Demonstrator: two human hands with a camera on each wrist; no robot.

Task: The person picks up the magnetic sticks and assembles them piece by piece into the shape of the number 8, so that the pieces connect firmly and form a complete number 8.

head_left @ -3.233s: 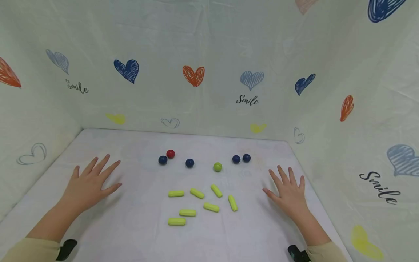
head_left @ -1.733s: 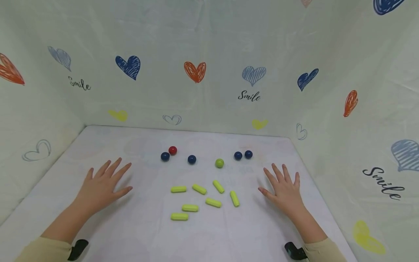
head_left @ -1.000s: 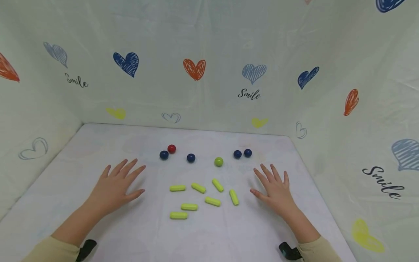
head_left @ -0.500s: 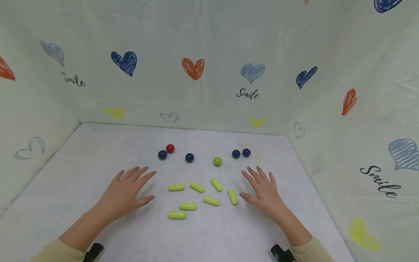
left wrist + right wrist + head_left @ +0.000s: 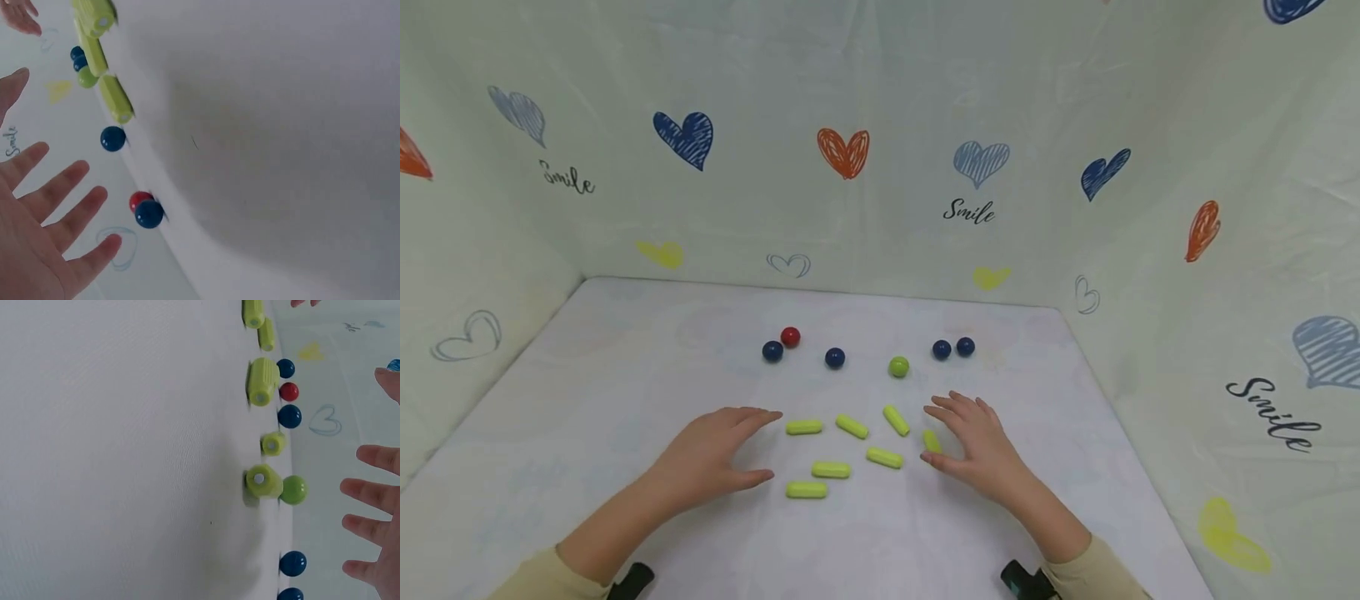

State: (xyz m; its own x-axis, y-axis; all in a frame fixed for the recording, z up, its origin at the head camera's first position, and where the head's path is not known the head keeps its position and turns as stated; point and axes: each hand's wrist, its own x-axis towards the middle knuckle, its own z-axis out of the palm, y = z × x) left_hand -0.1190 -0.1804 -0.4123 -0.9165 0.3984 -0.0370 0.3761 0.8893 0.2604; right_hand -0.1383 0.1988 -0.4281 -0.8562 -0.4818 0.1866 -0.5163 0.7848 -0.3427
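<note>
Several short yellow-green rods (image 5: pixel 831 470) lie scattered mid-table in the head view. To their left hovers my left hand (image 5: pixel 707 458), thumb and fingers apart, holding nothing; its palm side shows in the left wrist view. My right hand (image 5: pixel 977 450) is over the right side of the group. Its thumb and fingers stand around the rightmost rod (image 5: pixel 932 441) as seen from above, hiding part of it. In the right wrist view the spread right fingers (image 5: pixel 369 494) are apart from the rods, one of which is a nearer rod (image 5: pixel 264 481).
Behind the rods sit a red ball (image 5: pixel 790 337), a green ball (image 5: pixel 898 367) and several dark blue balls, among them a blue ball (image 5: pixel 834 358). The white table (image 5: pixel 850 550) meets a heart-printed cloth wall (image 5: pixel 910 250) at its back and sides.
Both hands have moved inward from the table's sides toward the rods, their fingers less spread than before. Rods and balls keep their places; the head view has shifted slightly.
</note>
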